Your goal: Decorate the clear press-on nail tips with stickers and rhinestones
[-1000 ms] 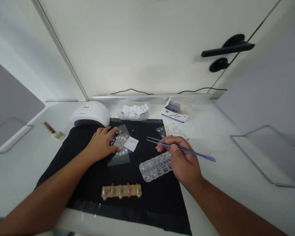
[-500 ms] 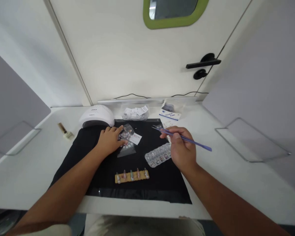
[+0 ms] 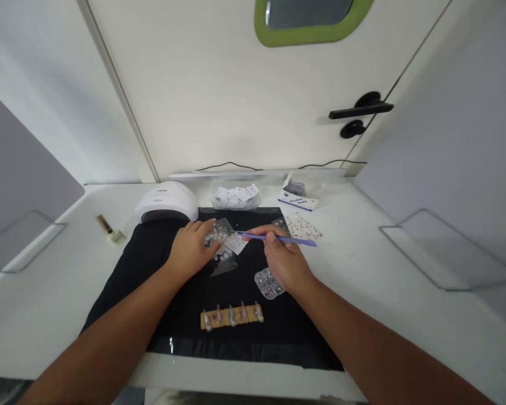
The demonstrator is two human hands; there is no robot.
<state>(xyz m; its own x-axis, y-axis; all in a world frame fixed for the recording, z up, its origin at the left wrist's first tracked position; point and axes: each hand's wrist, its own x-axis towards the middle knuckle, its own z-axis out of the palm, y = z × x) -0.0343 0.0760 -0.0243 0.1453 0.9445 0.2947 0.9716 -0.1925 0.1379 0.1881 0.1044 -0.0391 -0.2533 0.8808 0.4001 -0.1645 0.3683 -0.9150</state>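
Note:
My left hand grips the left side of a small clear plastic bag of pale round decorations, thumb and forefinger on it. My right hand is closed around purple tweezers. Their metal tips point left and reach the bag's upper part, beside a white label. Whether the tips grasp a decoration is too small to see. Below my right hand lies a clear compartment case of small gems, partly covered by that hand. Closer to me, several pointed nail tips sit on a yellowish holder.
A white nail lamp stands at the back left, with a nail polish bottle farther left. Behind the black mat are a bag of white packets and an alcohol pads box. Tiny pieces lie scattered on the right.
My right hand has moved left with the tweezers, bringing their tips to the plastic bag. My left hand stays on the bag. The view has shifted slightly.

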